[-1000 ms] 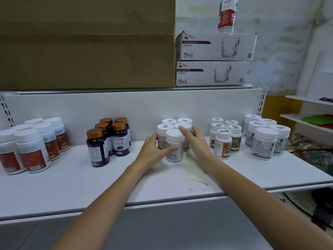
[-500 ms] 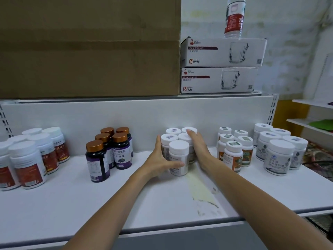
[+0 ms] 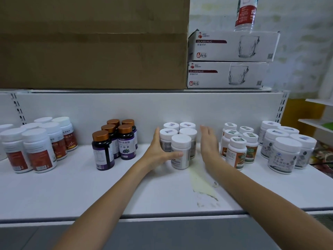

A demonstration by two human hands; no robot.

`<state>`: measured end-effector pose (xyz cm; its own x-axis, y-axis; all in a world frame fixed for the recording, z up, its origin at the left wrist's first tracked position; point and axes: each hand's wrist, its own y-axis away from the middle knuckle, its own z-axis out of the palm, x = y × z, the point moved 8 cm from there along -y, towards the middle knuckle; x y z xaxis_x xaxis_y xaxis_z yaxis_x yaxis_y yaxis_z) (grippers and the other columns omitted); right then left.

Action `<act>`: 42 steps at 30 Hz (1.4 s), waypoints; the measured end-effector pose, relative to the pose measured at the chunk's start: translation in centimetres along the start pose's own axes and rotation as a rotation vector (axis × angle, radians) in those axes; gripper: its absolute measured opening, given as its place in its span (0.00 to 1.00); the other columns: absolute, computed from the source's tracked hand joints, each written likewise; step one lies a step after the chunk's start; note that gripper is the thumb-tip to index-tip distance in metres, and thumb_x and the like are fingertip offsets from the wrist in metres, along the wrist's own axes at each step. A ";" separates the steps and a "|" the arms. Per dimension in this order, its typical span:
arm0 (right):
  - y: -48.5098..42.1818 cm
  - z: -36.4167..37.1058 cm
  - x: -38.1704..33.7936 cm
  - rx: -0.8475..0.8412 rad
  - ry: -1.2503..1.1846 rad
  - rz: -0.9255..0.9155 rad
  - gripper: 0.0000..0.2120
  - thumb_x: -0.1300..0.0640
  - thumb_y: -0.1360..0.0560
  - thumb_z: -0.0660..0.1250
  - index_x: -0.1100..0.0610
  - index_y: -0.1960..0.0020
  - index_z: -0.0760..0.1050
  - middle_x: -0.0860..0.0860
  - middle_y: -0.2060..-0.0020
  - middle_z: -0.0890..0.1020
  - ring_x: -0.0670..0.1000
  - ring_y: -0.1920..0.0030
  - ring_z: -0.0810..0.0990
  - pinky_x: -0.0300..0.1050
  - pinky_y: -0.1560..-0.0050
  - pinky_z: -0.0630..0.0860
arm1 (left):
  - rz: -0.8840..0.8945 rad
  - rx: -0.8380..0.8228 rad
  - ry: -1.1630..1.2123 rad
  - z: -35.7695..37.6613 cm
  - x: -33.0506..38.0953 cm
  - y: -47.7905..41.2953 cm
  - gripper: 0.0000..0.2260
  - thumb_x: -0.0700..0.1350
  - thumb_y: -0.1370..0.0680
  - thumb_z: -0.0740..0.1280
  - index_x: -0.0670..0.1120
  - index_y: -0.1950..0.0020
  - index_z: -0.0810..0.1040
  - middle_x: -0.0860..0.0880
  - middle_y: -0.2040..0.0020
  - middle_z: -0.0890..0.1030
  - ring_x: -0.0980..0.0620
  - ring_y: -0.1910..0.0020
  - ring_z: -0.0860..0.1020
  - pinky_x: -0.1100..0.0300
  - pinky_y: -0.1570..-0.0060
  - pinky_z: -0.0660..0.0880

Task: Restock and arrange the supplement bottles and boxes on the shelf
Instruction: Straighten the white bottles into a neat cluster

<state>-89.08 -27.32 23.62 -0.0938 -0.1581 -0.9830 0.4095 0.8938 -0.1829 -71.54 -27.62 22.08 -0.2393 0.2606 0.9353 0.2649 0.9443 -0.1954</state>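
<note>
Several small white-capped bottles [image 3: 181,150] stand in a tight cluster at the middle of the white shelf [image 3: 90,192]. My left hand [image 3: 158,153] lies flat against the cluster's left side, its thumb across the front bottle. My right hand [image 3: 209,145] is flat and upright just to the right of the cluster, a small gap away from it. Dark bottles with copper caps [image 3: 113,143] stand to the left of my hands. White bottles with orange-brown labels [image 3: 237,147] stand to the right.
Red-labelled white bottles [image 3: 37,143] fill the far left, larger grey-labelled bottles [image 3: 286,148] the far right. Above sit a big cardboard box [image 3: 93,42], two glass mug boxes [image 3: 228,60] and a water bottle [image 3: 246,13]. A yellowish stain [image 3: 203,188] marks the shelf.
My right hand has come off the cluster's right side and moved slightly right. My left hand stays against the left side. The camera has moved closer.
</note>
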 end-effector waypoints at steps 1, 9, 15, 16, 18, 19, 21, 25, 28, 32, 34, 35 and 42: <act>0.1 -0.9 0.0 0.041 0.033 -0.023 0.14 0.52 0.22 0.59 0.57 0.40 0.70 0.52 0.42 0.74 0.51 0.45 0.72 0.43 0.48 0.66 | -0.016 0.027 -0.021 -0.5 -0.1 0.2 0.52 0.42 0.33 0.77 0.49 0.23 0.41 0.51 0.24 0.58 0.54 0.27 0.60 0.64 0.34 0.61; 3.1 0.2 -0.1 -0.081 0.323 -0.182 0.16 0.54 0.33 0.73 0.57 0.52 0.68 0.50 0.54 0.74 0.50 0.55 0.73 0.42 0.60 0.66 | 0.030 0.051 -0.161 0.2 0.3 1.6 0.42 0.46 0.37 0.80 0.54 0.32 0.57 0.58 0.38 0.72 0.59 0.41 0.72 0.72 0.49 0.69; 0.4 -0.3 -1.3 -0.094 0.199 -0.158 0.23 0.49 0.25 0.66 0.55 0.34 0.66 0.51 0.36 0.70 0.50 0.36 0.69 0.43 0.40 0.65 | 0.030 0.073 -0.184 -0.1 0.3 2.1 0.41 0.44 0.36 0.76 0.57 0.30 0.57 0.61 0.43 0.75 0.59 0.46 0.75 0.71 0.52 0.71; -0.3 0.2 -1.0 -0.147 0.141 -0.078 0.24 0.46 0.23 0.63 0.55 0.31 0.65 0.50 0.34 0.69 0.51 0.34 0.68 0.44 0.39 0.64 | 0.026 0.065 -0.179 -0.1 0.4 2.1 0.41 0.46 0.37 0.74 0.57 0.30 0.57 0.63 0.45 0.75 0.62 0.48 0.75 0.74 0.55 0.71; -1.0 1.4 -0.2 -0.243 0.083 0.046 0.20 0.42 0.22 0.58 0.51 0.34 0.68 0.46 0.38 0.73 0.49 0.37 0.71 0.45 0.43 0.66 | 0.015 0.055 -0.176 -0.1 0.4 2.2 0.39 0.47 0.39 0.68 0.56 0.30 0.58 0.63 0.49 0.75 0.60 0.50 0.76 0.75 0.58 0.71; -1.1 1.9 0.0 -0.275 0.082 0.058 0.17 0.42 0.22 0.57 0.48 0.38 0.70 0.44 0.42 0.75 0.47 0.42 0.73 0.44 0.47 0.68 | 0.009 0.053 -0.182 -0.1 0.3 2.2 0.37 0.47 0.39 0.66 0.55 0.31 0.59 0.62 0.49 0.75 0.57 0.50 0.76 0.73 0.58 0.71; -1.5 3.0 0.4 -0.311 0.088 0.018 0.13 0.42 0.24 0.59 0.47 0.44 0.73 0.45 0.47 0.78 0.46 0.46 0.76 0.44 0.52 0.72 | 0.008 0.041 -0.180 0.0 0.3 2.2 0.35 0.46 0.39 0.63 0.54 0.32 0.60 0.58 0.48 0.77 0.54 0.48 0.76 0.67 0.54 0.72; -1.6 4.3 0.8 -0.331 0.032 0.001 0.15 0.43 0.32 0.62 0.44 0.48 0.76 0.49 0.48 0.82 0.53 0.46 0.80 0.52 0.45 0.77 | 0.017 0.044 -0.141 0.1 0.3 2.1 0.36 0.49 0.38 0.71 0.54 0.32 0.61 0.58 0.44 0.76 0.56 0.44 0.76 0.64 0.48 0.71; -1.6 4.6 0.9 -0.290 -0.002 -0.014 0.16 0.45 0.34 0.61 0.45 0.48 0.76 0.51 0.49 0.82 0.55 0.47 0.80 0.54 0.45 0.76 | 0.032 0.091 -0.143 -0.2 0.2 1.8 0.38 0.47 0.35 0.77 0.56 0.32 0.60 0.59 0.41 0.76 0.58 0.43 0.76 0.64 0.47 0.72; -1.4 4.4 0.8 -0.233 -0.019 0.001 0.23 0.45 0.36 0.60 0.47 0.42 0.75 0.51 0.46 0.81 0.54 0.45 0.79 0.53 0.42 0.76 | 0.014 0.096 -0.143 -0.2 -0.1 1.7 0.37 0.43 0.33 0.76 0.56 0.31 0.59 0.57 0.40 0.76 0.55 0.42 0.76 0.60 0.44 0.74; -1.1 4.2 1.0 -0.213 -0.017 0.024 0.24 0.43 0.34 0.60 0.48 0.39 0.74 0.50 0.44 0.80 0.53 0.43 0.78 0.52 0.42 0.75 | -0.009 0.101 -0.159 -0.4 0.1 1.9 0.35 0.44 0.33 0.76 0.57 0.34 0.60 0.59 0.41 0.75 0.55 0.40 0.75 0.64 0.45 0.74; -0.9 4.2 1.1 -0.205 -0.003 0.034 0.24 0.42 0.31 0.61 0.49 0.38 0.73 0.50 0.42 0.79 0.54 0.42 0.77 0.51 0.41 0.74 | -0.024 0.104 -0.168 -0.6 0.4 2.2 0.34 0.45 0.33 0.77 0.59 0.35 0.60 0.61 0.40 0.74 0.55 0.38 0.73 0.70 0.46 0.71; -1.5 2.5 -4.9 -0.071 0.315 -0.254 0.25 0.49 0.20 0.56 0.57 0.25 0.60 0.53 0.27 0.64 0.54 0.27 0.62 0.47 0.29 0.58 | 0.196 0.277 -0.603 -4.8 4.1 7.5 0.34 0.52 0.26 0.69 0.49 0.25 0.57 0.52 0.25 0.62 0.52 0.28 0.63 0.54 0.30 0.64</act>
<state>-86.95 -28.96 28.69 -0.4620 -0.2511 -0.8506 0.2750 0.8712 -0.4066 -66.04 -20.44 25.86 -0.7100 0.4220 0.5637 0.1272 0.8643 -0.4867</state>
